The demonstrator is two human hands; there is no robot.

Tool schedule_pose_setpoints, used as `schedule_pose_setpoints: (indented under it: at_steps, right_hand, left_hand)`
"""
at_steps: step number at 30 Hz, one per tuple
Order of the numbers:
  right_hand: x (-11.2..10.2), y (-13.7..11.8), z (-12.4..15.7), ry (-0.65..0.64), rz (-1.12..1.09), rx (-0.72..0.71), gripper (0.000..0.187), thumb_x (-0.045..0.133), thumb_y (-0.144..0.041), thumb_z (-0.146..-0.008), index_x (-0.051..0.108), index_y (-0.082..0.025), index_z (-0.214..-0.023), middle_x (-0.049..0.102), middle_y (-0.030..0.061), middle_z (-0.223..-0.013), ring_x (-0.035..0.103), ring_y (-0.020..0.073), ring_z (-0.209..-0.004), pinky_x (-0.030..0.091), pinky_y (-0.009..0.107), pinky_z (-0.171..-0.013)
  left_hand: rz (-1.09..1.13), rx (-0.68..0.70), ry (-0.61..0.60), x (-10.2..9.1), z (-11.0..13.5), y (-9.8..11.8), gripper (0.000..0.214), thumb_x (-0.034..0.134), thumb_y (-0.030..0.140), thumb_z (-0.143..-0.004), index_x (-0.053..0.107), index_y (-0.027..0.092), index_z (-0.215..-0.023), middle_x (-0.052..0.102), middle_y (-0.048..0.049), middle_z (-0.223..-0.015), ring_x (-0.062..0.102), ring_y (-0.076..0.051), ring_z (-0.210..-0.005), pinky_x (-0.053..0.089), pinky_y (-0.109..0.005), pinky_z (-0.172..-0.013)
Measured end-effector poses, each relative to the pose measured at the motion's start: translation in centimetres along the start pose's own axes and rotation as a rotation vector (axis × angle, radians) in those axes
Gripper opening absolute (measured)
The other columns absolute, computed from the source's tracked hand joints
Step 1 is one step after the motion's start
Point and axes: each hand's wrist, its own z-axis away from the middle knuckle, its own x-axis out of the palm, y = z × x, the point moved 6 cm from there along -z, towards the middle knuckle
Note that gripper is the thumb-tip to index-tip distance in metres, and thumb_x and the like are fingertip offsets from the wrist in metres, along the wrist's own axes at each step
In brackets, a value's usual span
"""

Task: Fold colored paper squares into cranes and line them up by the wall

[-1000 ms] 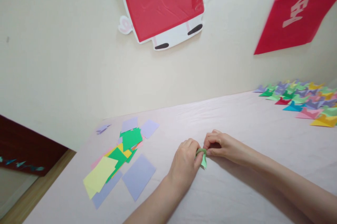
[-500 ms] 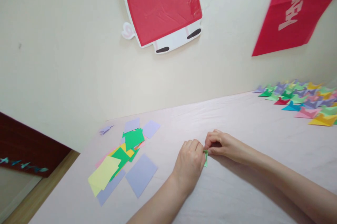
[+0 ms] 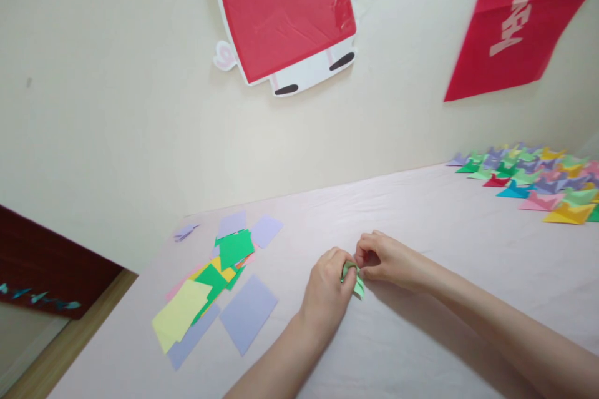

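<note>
A small, partly folded light green paper [image 3: 354, 280] sits between my two hands, low over the pale table [image 3: 421, 211]. My left hand [image 3: 325, 290] curls its fingers round the paper's left side. My right hand [image 3: 388, 258] pinches the paper's right edge with thumb and forefinger. Most of the paper is hidden by the fingers.
Loose paper squares lie to the left: a yellow sheet [image 3: 178, 315], green sheets [image 3: 234, 248] and lilac sheets [image 3: 248, 311]. Several folded paper figures [image 3: 538, 183] in many colours crowd the far right. Red posters [image 3: 285, 5] hang on the cream wall behind.
Both hands have shifted slightly left with the green paper. More of the paper shows between the fingers than half a second ago.
</note>
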Motion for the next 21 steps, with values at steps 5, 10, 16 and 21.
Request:
schedule_pose_setpoints:
  at_steps: [5, 10, 16, 21]
  right_hand:
    - [0.3, 0.3, 0.0, 0.012, 0.0, -0.012, 0.006, 0.063, -0.013, -0.069, 0.066, -0.018, -0.071, 0.062, 0.0027, -0.076, 0.053, 0.0203, -0.081, 0.04, 0.029, -0.072]
    - [-0.1, 0.6, 0.7, 0.0, -0.075, -0.072, 0.016, 0.06, -0.008, -0.069, 0.068, -0.02, -0.077, 0.063, 0.0028, -0.082, 0.054, 0.0216, -0.087, 0.041, 0.033, -0.08]
    - [-0.8, 0.4, 1.5, 0.001, -0.175, -0.113, 0.012, 0.058, -0.016, -0.079, 0.069, -0.021, -0.076, 0.065, 0.0044, -0.085, 0.055, 0.0224, -0.091, 0.04, 0.038, -0.088]
    - [-0.7, 0.4, 1.3, 0.021, -0.201, -0.103, 0.014, 0.059, -0.024, -0.082, 0.066, -0.02, -0.071, 0.064, 0.0041, -0.081, 0.056, 0.0215, -0.087, 0.041, 0.036, -0.085]
  left_hand:
    - [0.041, -0.017, -0.032, -0.5, 0.0, -0.1, 0.014, 0.05, 0.012, -0.088, 0.06, 0.021, -0.083, 0.063, -0.0005, -0.083, 0.058, -0.016, -0.079, 0.041, -0.027, -0.074]
    - [0.0, -0.008, -0.041, -0.3, -0.1, -0.1, 0.012, 0.053, 0.009, -0.082, 0.056, 0.021, -0.081, 0.06, 0.001, -0.081, 0.056, -0.016, -0.077, 0.041, -0.026, -0.07]
    - [-0.108, -0.027, 0.018, 0.5, -0.4, 0.0, 0.018, 0.055, 0.004, -0.075, 0.05, 0.021, -0.074, 0.054, 0.0023, -0.077, 0.053, -0.015, -0.073, 0.038, -0.026, -0.066]
    - [-0.184, -0.009, 0.011, 0.9, -0.6, 0.1, 0.017, 0.054, 0.006, -0.079, 0.048, 0.021, -0.074, 0.054, 0.0014, -0.078, 0.053, -0.017, -0.076, 0.038, -0.028, -0.069]
